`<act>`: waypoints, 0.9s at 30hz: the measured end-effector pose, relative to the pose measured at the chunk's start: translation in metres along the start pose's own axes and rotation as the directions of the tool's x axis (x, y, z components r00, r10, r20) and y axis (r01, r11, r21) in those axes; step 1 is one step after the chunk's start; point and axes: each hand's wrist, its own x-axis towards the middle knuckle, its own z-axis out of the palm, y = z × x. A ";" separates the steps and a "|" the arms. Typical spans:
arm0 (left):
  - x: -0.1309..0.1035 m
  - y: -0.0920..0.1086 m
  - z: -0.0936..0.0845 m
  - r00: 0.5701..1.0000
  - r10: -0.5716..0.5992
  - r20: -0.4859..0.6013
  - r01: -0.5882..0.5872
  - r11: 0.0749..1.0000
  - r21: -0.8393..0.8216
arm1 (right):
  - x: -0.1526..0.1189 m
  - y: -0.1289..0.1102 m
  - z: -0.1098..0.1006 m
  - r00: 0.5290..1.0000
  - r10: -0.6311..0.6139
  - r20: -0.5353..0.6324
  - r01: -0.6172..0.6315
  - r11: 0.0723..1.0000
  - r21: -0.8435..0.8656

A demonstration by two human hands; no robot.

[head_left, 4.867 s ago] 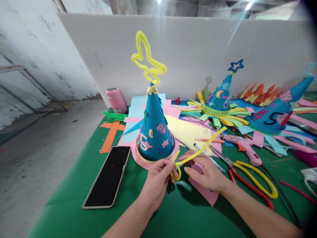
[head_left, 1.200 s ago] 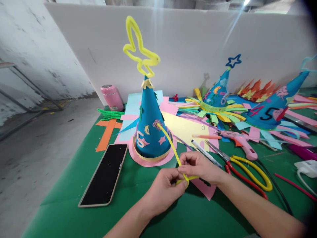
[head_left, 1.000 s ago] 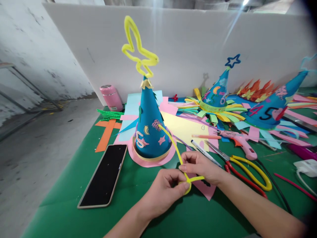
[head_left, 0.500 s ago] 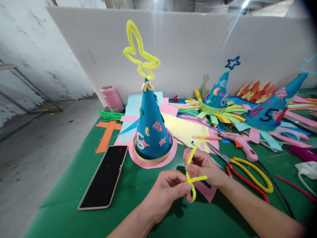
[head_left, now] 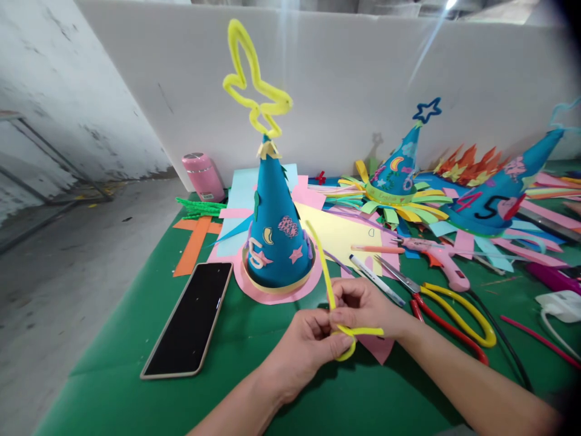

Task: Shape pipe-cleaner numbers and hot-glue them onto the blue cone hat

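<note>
Both hands are on one yellow pipe cleaner (head_left: 324,266) above the near part of the green table. Its lower part is bent into a small loop with a short end sticking out to the right. My left hand (head_left: 313,339) pinches that loop between thumb and fingers. Just above it, my right hand (head_left: 358,309) grips the longer stem, which rises and leans to the left. Behind my hands stands a blue paper cone hat (head_left: 276,206) with stars, a moon and a pink brim, topped by a yellow pipe cleaner butterfly outline (head_left: 258,100).
A phone (head_left: 190,321) lies left of my hands. Scissors (head_left: 422,290), a pen (head_left: 374,278) and a pink glue gun (head_left: 436,257) lie to the right. Further back are two more blue cone hats (head_left: 397,163), paper strips and a pink bottle (head_left: 203,177).
The pipe cleaner's long stem has swung from leaning right to leaning left. My right hand has moved slightly left and down, closer to my left hand.
</note>
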 end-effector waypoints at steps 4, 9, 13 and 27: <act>0.000 0.002 -0.003 1.000 -0.008 -0.019 0.008 1.000 -0.011 | 0.000 0.000 -0.003 0.999 -0.005 -0.048 0.005 1.000 0.001; 0.000 0.005 -0.007 1.000 -0.026 -0.013 0.025 0.999 -0.020 | -0.001 0.000 -0.006 0.997 -0.008 -0.071 0.013 0.998 0.067; 0.000 0.005 -0.007 0.999 -0.032 -0.006 0.032 0.999 -0.002 | -0.002 -0.002 -0.006 0.997 -0.037 -0.074 0.043 0.996 0.081; -0.002 0.004 -0.004 0.996 0.048 -0.073 -0.047 0.999 0.005 | 0.000 0.007 0.001 0.997 0.047 -0.059 -0.043 0.997 0.067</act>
